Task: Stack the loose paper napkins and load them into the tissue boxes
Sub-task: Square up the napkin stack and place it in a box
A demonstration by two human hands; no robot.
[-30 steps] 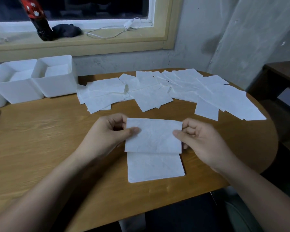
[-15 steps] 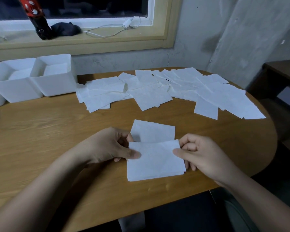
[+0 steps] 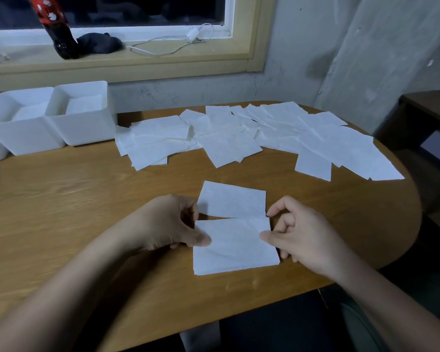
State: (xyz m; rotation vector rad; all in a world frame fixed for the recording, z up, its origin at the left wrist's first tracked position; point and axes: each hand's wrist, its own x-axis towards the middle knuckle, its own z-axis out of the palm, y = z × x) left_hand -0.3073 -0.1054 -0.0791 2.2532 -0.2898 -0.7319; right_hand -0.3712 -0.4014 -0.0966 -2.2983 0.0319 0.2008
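Observation:
A white napkin (image 3: 235, 246) lies on a small stack near the table's front edge. My left hand (image 3: 168, 222) pinches its left edge, thumb on top. My right hand (image 3: 297, 232) holds its right edge with the thumb on top and the fingers curled beside it. Another napkin (image 3: 231, 199) lies flat just behind the stack. Several loose napkins (image 3: 229, 146) are spread across the far half of the table. White tissue boxes (image 3: 83, 115) stand at the far left, each with napkins inside.
The wooden table (image 3: 61, 199) has a rounded right end. A windowsill behind holds a dark bottle (image 3: 59, 39), a dark cloth (image 3: 99, 44) and a white cable (image 3: 168, 44). A dark wooden piece of furniture (image 3: 427, 110) stands at the right.
Both hands brought the held napkin toward me and lowered it onto the near stack. That uncovered the napkin lying behind it. My right index finger has lifted off the napkin.

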